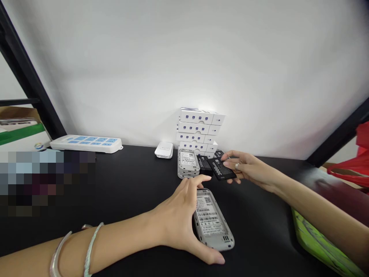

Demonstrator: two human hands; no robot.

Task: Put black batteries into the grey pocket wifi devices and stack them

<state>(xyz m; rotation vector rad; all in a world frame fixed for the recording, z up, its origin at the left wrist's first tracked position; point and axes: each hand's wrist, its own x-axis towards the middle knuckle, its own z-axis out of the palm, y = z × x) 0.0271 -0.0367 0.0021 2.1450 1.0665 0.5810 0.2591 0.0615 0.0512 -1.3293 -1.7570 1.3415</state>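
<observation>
My left hand (184, 215) lies along the left side of a grey device body (213, 227) on the black table, its thumb and fingers spread apart around the near and far ends. The device's inside faces up and shows a printed label. My right hand (240, 167) pinches a flat black battery marked 3000mAh (221, 169), tilted above the table. More black batteries (204, 163) lie just behind and left of it. Beside them stands a stack of similar open device bodies (188, 163).
White boxes (198, 127) are stacked against the wall. White covers (164, 150) lie left of them. A power strip (86, 143) rests at the back left. A green item (323, 246) is at the right edge, with a red bag (353, 161) behind.
</observation>
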